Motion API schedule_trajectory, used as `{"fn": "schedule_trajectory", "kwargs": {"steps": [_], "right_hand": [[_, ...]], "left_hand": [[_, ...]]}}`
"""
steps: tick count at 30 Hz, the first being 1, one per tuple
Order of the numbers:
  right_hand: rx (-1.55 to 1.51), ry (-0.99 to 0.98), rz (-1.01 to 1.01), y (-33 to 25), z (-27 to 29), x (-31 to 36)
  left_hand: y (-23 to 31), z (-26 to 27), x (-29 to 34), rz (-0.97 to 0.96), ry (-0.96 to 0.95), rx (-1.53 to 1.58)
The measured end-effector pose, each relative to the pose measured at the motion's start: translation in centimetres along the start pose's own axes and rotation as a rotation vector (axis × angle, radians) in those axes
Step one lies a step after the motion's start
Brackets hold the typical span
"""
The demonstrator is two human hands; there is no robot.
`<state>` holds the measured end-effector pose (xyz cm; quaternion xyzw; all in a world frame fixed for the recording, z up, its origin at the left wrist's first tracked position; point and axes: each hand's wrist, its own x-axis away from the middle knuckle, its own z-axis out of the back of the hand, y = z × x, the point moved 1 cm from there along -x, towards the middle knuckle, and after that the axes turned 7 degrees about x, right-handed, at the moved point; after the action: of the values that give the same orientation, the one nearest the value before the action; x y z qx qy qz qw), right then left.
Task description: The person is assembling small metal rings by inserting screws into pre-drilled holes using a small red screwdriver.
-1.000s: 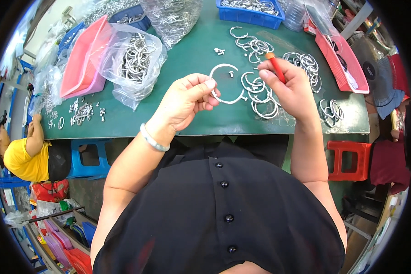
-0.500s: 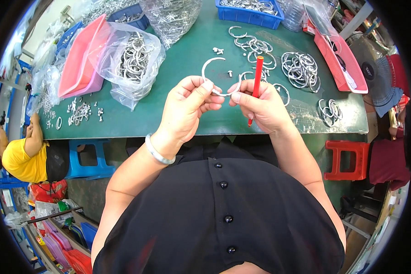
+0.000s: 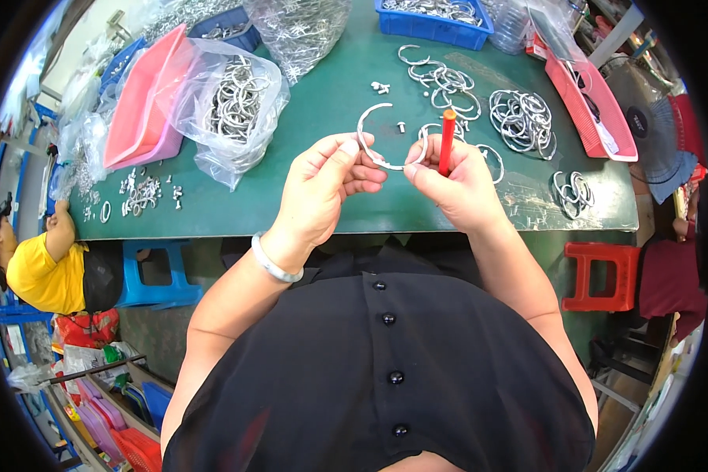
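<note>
Between my two hands is an open, silvery hinged metal ring, its long curved half rising at the left. My left hand pinches this half between thumb and fingers. Closed on the ring's right-hand end, my right hand also keeps a red pencil-like stick standing in its grip, its orange end up. Fingers partly cover the joint between the halves. Just beyond lie a small metal fitting and a few more fittings. My left wrist wears a pale bangle.
Loose rings and a ring pile lie on the green table. A clear bag of rings and pink basket stand left; another pink basket is right. One co-worker in yellow sits left.
The red stick has tipped, its orange end lower and its bottom tip now hidden by my right hand. The ring has turned slightly in my fingers.
</note>
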<state>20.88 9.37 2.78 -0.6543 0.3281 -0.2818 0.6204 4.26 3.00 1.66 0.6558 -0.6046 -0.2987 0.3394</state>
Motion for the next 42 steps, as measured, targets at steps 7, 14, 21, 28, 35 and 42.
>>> {"fn": "schedule_trajectory", "kwargs": {"steps": [7, 14, 21, 28, 35, 42], "right_hand": [[0.631, 0.096, 0.377, -1.0, -1.4, 0.9], [1.045, 0.129, 0.627, -2.0, -2.3, 1.3], [0.95, 0.08, 0.554, -1.7, -2.3, 0.8], [0.635, 0.08, 0.299, -2.3, -1.7, 0.2], [0.542, 0.094, 0.242, -2.2, -1.3, 0.0], [0.332, 0.062, 0.08, -1.5, -0.1, -0.9]], "left_hand": [[-0.5, 0.5, -0.7, 0.022, -0.001, 0.004], [-0.3, 0.9, -1.0, 0.022, -0.083, 0.031], [-0.4, 1.3, -1.2, 0.099, -0.061, 0.033], [-1.0, 1.7, -1.2, 0.237, -0.098, 0.171], [-0.8, 1.6, -1.4, 0.296, -0.171, 0.214], [-0.6, 1.0, -1.2, 0.248, -0.041, 0.169]]}}
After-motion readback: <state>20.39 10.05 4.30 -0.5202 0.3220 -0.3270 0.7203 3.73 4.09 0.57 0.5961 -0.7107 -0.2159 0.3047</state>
